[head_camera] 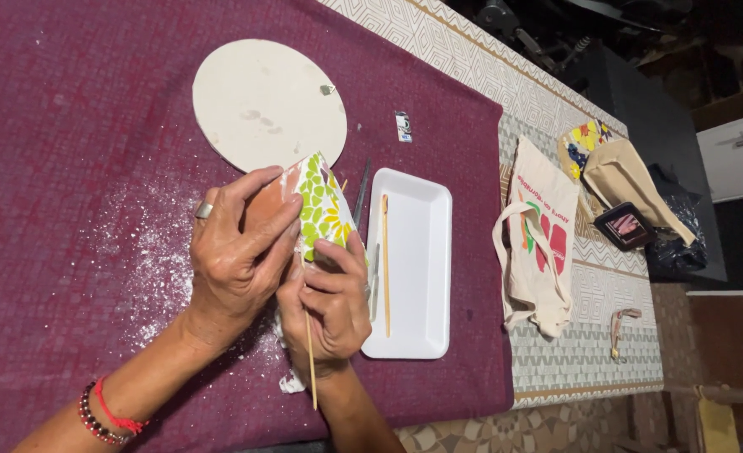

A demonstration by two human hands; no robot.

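Now your left hand (241, 252) wraps its fingers closed around a terracotta pot (304, 210) covered in green and yellow mosaic, tilted over the maroon cloth (70, 126) dusted with white powder. Behind it lies a round white board (262, 101). Your right hand (331, 306) presses against the pot's lower edge, pinching a thin wooden stick (310, 356) tight. Just beside sits a white tray (418, 277) holding another stick (385, 260). Further right, well apart, lie cloth tote bags (539, 252).
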